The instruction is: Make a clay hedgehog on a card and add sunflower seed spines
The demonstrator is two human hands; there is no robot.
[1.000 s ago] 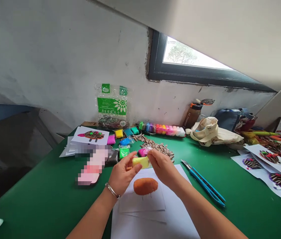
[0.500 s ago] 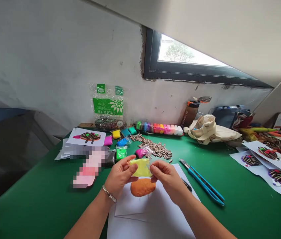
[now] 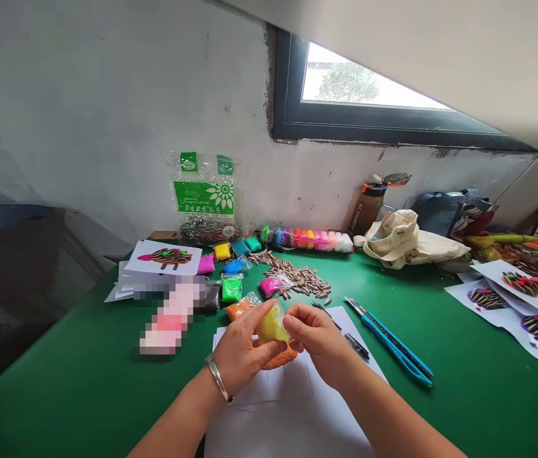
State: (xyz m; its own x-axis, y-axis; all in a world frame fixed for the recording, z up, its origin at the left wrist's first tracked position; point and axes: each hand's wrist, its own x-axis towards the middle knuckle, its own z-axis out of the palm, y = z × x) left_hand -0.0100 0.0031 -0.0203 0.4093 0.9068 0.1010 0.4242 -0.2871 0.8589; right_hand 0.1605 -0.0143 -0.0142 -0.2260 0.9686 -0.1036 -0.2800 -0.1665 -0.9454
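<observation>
My left hand (image 3: pixel 245 346) is closed around a small clear packet of yellow clay (image 3: pixel 271 323), which bends between thumb and fingers. At the packet's right end, the thumb and fingertips of my right hand (image 3: pixel 314 331) pinch its clear plastic edge. Under the hands, a flattened orange clay shape (image 3: pixel 281 357) lies on white paper (image 3: pixel 292 413), partly hidden by my left hand. An orange clay packet (image 3: pixel 240 310) shows just behind my left fingers. To the right of my right hand are a black pen (image 3: pixel 357 345) and a blue utility knife (image 3: pixel 390 343).
Several clay packets, such as a green one (image 3: pixel 231 289), and loose sunflower seeds (image 3: pixel 300 275) lie behind the paper. A seed bag (image 3: pixel 206 200) stands against the wall. Finished seed pictures (image 3: pixel 166 257) lie left, more pictures (image 3: pixel 524 286) right. A bottle (image 3: pixel 368 203) and cloth bag (image 3: pixel 402 242) stand behind.
The yellow packet has gone from flat to bent and tilted. My left hand has wrapped further around it, while my right hand still pinches its right edge. The view has shifted slightly.
</observation>
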